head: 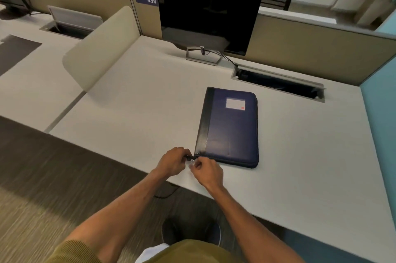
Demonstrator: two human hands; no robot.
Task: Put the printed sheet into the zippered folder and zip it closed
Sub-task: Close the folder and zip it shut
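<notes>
From my seat, the dark blue zippered folder with a black spine strip lies flat and closed on the pale grey table, cover up, its white label towards the far end. I see no printed sheet anywhere on the table or in either hand. My reading is that it is already inside, though I cannot confirm that with the cover down. The near edge and the right side look drawn together, so I judge the zip to be at or close to the end of its run. What is left is at most the last bit of pulling at the corner, then letting go.

Both hands meet at the folder's near left corner, just off the spine end. The left hand is curled, with its fingertips pinching what looks like the small dark zip pull, which sits right against that corner. The right hand sits just beside it, touching or nearly touching the folder's near edge, fingers bent inward. Whether it holds the corner, the zip tape or nothing I cannot tell; that spot is blurred. The rest of the folder stretches away from the hands, towards the far right.
</notes>
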